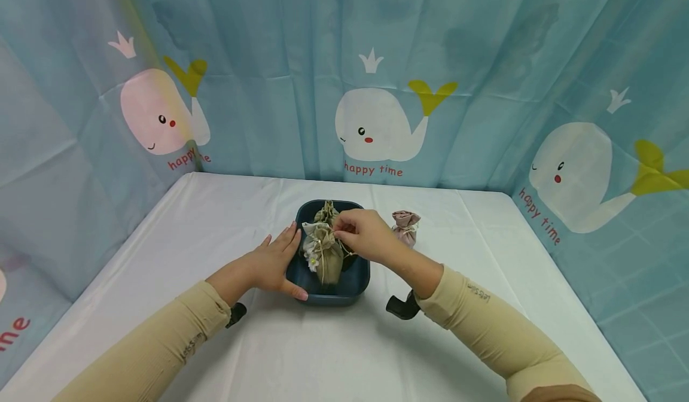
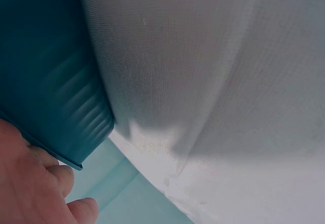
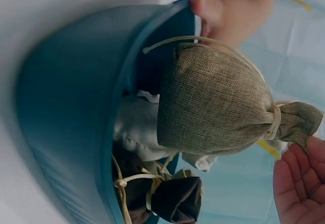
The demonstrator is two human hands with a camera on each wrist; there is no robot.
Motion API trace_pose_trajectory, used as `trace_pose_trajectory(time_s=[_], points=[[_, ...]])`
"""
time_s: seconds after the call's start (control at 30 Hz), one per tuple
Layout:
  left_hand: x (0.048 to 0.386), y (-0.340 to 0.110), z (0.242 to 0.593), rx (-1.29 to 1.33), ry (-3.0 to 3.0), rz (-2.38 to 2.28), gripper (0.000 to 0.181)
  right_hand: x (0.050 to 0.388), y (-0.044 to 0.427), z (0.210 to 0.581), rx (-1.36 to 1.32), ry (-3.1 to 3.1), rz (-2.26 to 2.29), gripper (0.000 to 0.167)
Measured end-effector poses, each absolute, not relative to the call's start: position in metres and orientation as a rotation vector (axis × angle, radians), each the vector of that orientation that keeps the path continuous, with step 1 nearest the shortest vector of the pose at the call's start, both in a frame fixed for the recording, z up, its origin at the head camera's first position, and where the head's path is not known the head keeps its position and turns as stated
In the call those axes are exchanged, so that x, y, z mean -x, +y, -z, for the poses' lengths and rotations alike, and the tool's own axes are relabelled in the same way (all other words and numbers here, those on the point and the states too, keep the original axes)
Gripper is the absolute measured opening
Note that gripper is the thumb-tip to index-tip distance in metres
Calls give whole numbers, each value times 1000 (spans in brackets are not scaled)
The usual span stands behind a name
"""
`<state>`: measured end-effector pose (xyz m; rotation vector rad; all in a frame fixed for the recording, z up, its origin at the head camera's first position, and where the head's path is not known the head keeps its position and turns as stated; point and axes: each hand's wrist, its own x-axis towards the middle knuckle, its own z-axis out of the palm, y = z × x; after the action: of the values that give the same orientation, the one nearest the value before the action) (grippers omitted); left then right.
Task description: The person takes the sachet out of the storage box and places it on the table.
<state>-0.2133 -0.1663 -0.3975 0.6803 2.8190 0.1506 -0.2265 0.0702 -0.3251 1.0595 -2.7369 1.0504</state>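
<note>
In the grip of the right hand (image 1: 368, 234), the gathered neck of a tan drawstring pouch (image 3: 216, 99) is pinched between thumb and fingers, just above its tied cord (image 3: 274, 122). The pouch is held over the opening of a dark blue tub (image 1: 329, 300) with rounded corners; whether its base is touching anything inside cannot be told. The far end of the grip's reach is shared by the left hand (image 1: 271, 264), which is laid with fingers spread and straight against the tub's left side, its fingertips touching the rim and its thumb set near the front corner. Inside the tub, a dark brown pouch (image 3: 177, 198) with a pale cord and a pale grey pouch (image 3: 139, 127) are seen from the right wrist, partly covered by one another, and a greenish pouch (image 1: 325, 212) is seen toward the back. Outside, near the tub's right side, a dusty pink pouch (image 1: 405, 225) is stood on the counter (image 1: 457, 234), which is covered in white cloth. Behind, the space is enclosed by a light blue curtain (image 1: 258, 91) printed with white whales.
</note>
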Motion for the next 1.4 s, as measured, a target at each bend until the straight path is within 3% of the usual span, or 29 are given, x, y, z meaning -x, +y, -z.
trace_pose_trajectory(time_s=[1.4], points=[[212,-166,395,-684,2812,-138,134,241,141,284,-599,-2665,-1208,8]])
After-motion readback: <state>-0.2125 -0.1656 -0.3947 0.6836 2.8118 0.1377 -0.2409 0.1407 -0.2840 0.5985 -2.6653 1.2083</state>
